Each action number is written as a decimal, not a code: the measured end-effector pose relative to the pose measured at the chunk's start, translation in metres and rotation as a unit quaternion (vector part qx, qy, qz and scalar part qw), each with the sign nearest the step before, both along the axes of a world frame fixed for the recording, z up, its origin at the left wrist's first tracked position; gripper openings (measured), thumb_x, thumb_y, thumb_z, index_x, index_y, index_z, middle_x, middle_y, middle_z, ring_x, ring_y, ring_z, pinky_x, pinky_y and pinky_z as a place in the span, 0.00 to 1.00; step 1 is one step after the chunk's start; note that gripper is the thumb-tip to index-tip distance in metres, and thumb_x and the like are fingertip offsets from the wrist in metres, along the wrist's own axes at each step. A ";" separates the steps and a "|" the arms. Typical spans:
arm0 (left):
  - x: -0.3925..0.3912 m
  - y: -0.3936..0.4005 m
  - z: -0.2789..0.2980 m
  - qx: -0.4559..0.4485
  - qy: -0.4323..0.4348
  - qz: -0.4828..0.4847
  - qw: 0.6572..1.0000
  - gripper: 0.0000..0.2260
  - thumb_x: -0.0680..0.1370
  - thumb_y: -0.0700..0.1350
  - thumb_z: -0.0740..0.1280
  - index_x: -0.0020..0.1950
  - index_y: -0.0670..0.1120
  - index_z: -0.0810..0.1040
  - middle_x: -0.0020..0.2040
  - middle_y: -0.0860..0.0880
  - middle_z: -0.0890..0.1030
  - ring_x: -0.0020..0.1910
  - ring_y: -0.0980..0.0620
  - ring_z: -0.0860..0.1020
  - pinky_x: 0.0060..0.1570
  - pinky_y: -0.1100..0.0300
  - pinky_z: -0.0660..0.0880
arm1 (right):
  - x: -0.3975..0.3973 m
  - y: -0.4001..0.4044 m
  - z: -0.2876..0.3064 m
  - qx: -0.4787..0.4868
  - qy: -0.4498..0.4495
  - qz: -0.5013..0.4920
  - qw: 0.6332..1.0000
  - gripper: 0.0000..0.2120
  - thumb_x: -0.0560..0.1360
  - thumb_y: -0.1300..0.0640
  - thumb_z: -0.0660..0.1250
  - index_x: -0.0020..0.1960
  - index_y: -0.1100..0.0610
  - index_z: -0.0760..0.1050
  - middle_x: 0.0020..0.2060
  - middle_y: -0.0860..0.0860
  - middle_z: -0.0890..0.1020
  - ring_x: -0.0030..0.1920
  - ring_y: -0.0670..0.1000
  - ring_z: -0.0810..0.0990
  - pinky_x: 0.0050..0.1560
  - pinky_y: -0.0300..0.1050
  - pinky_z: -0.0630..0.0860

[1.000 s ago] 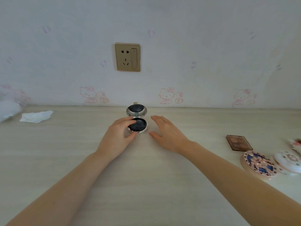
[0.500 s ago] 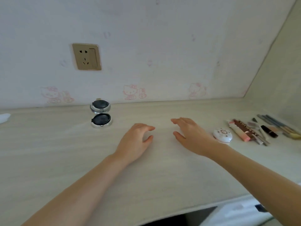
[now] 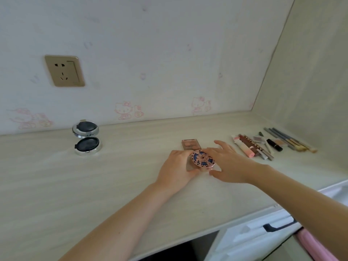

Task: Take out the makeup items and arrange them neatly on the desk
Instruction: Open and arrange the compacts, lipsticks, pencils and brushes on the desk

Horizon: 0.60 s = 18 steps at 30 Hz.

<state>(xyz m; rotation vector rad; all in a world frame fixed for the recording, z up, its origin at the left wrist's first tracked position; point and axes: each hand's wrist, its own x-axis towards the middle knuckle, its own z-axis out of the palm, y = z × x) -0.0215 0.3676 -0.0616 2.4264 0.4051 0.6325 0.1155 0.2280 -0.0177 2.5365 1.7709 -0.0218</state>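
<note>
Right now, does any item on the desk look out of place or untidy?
Yes. The silver compact lies open, alone at the far left, away from the rest. The tubes and pencils at right lie slanted and overlap, not in an even row.

1. A home bedroom or dressing corner: cartoon-cat wallpaper [image 3: 124, 110] runs along the wall.
2. A gold wall socket [image 3: 64, 71] sits upper left.
3. Makeup pencils and tubes [image 3: 271, 144] lie on the pale wood-grain tabletop [image 3: 56, 185] at right.

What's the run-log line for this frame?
left hand: grips round pink-and-blue patterned compact | right hand: fingers straight, touching it | beige desk: compact resting
</note>
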 end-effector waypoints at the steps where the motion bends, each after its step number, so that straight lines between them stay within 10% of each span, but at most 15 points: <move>1: 0.003 -0.002 0.000 -0.003 0.001 0.002 1.000 0.26 0.69 0.61 0.71 0.64 0.53 0.74 0.57 0.53 0.79 0.59 0.54 0.70 0.55 0.60 0.71 | 0.001 0.002 0.000 -0.004 0.003 -0.002 1.000 0.33 0.76 0.46 0.62 0.76 0.54 0.54 0.72 0.50 0.67 0.76 0.56 0.46 0.73 0.58 0.56; 11: 0.007 -0.001 -0.004 -0.061 -0.018 0.012 0.998 0.29 0.67 0.53 0.76 0.66 0.50 0.73 0.57 0.56 0.77 0.58 0.57 0.70 0.48 0.74 0.61 | 0.002 0.006 0.001 0.003 -0.014 0.015 1.000 0.31 0.77 0.42 0.62 0.75 0.52 0.59 0.70 0.48 0.68 0.75 0.54 0.50 0.72 0.57 0.59; 18: -0.020 0.010 0.015 -0.272 -0.086 -0.009 0.959 0.27 0.66 0.44 0.79 0.58 0.60 0.72 0.53 0.65 0.77 0.54 0.69 0.76 0.56 0.72 0.71 | -0.011 0.010 0.010 0.112 0.096 0.030 0.989 0.28 0.76 0.42 0.64 0.73 0.49 0.63 0.65 0.44 0.73 0.71 0.47 0.58 0.67 0.44 0.63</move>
